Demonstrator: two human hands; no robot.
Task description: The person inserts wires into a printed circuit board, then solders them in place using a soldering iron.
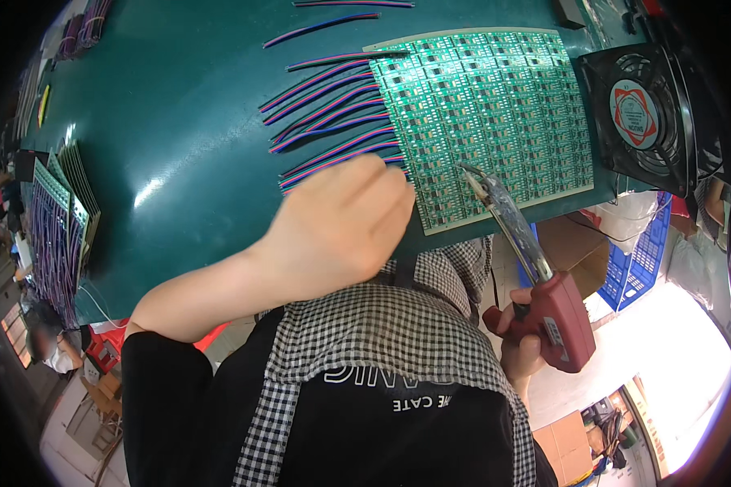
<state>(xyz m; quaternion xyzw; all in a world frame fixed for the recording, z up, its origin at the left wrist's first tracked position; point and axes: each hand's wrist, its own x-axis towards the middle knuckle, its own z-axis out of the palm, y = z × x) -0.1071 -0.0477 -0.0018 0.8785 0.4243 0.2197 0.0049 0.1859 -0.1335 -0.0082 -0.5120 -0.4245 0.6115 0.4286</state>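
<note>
A green circuit board panel (487,122) lies on the table, its surface covered in repeated small circuits. Along its left edge sits a row of flat multicoloured ribbon wires (333,105), their ends meeting the board. My left hand (345,215) is closed at the panel's lower left edge, beside the nearest wires; its fingertips and whatever they pinch are hidden. My right hand (521,341) grips a red soldering gun (562,321) by its handle. The gun's tip (469,172) points at the lower middle of the panel; whether it touches is unclear.
A black fan (638,114) stands right of the panel. Stacked boards with wires (61,219) are at the table's left edge, and loose ribbon wires (321,28) lie at the far side. A blue crate (638,260) and a cardboard box (573,252) sit below the table's right side.
</note>
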